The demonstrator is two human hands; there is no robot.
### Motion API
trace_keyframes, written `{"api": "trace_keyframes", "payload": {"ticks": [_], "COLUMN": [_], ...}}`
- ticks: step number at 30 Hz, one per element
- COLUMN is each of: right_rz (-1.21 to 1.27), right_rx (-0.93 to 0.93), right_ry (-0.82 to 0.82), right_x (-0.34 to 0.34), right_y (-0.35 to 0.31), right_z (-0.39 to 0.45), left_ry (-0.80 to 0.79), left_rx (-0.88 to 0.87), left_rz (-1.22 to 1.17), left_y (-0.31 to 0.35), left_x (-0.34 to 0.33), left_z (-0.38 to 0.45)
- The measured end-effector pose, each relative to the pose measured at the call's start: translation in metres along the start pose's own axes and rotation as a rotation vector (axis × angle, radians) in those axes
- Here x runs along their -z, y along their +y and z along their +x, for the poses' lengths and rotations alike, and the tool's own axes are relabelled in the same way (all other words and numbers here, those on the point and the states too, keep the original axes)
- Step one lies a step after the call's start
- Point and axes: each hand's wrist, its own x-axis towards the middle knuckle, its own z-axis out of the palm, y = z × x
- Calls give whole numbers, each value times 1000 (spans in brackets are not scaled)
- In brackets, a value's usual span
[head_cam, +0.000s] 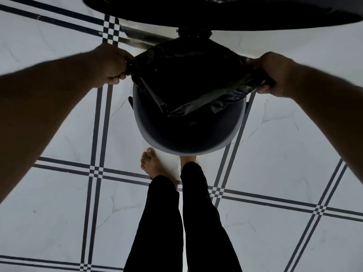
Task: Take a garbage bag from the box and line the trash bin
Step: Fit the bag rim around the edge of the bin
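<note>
A black garbage bag (188,75) is stretched wide over the far half of a round grey trash bin (149,138) standing on the floor. My left hand (110,63) grips the bag's left edge beside the bin's rim. My right hand (273,73) grips the bag's right edge on the opposite side. The bag's near edge sags inside the bin, so the near part of the rim is bare. The bin's open lid (216,14) stands up behind it, at the top of the view. The box is not visible.
White floor tiles (59,118) with dark line borders surround the bin. My bare feet (151,163) and dark trouser legs (176,222) stand right in front of it. A metal strip (141,36) lies on the floor behind the bin at the left.
</note>
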Motion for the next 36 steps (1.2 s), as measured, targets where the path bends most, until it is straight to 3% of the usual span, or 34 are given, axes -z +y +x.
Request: {"api": "trace_keyframes", "payload": {"ticks": [1, 3, 5, 9, 12, 14, 15, 16, 18, 20, 26, 29, 32, 36], "right_rz": [12, -110, -168, -177, -395, -511, -483, -425, -267, -123, 202, 213, 201, 127], "right_rx": [9, 136, 262, 384, 513, 596, 604, 598, 540, 434, 169, 119, 118, 103], "right_ry": [-3, 35, 63, 129, 269, 362, 397, 422, 436, 418, 156, 68, 64, 11], "right_x": [0, -4, -8, -12, -20, -26, -29, -32, -35, -34, -28, -27, -28, -35], "right_y": [4, 13, 29, 66, 82, 89, 91, 93, 100, 107, 127, 133, 135, 131], "right_z": [0, -10, -23, -40, -43, -50, -53, -57, -63, -66, -72, -71, -70, -67], "left_ry": [54, 200, 161, 98, -46, -22, -162, -212, -129, -157, -138, -83, -100, -98], "left_rx": [-43, -98, -76, -257, -254, -290, -248, -286, -400, -372, -485, -575, -512, -204], "left_rz": [-21, 177, 189, 202, 281, 311, 337, 352, 339, 308, 359, 425, 454, 225], "left_y": [-1, -6, -8, -19, 161, 302, 329, 327, 317, 305, 298, 290, 286, 293], "left_x": [-5, -4, -2, -6, 93, 150, 163, 181, 186, 187, 190, 191, 188, 181], "left_z": [7, 15, 16, 12, -6, -50, -82, -101, -109, -108, -113, -115, -119, -129]}}
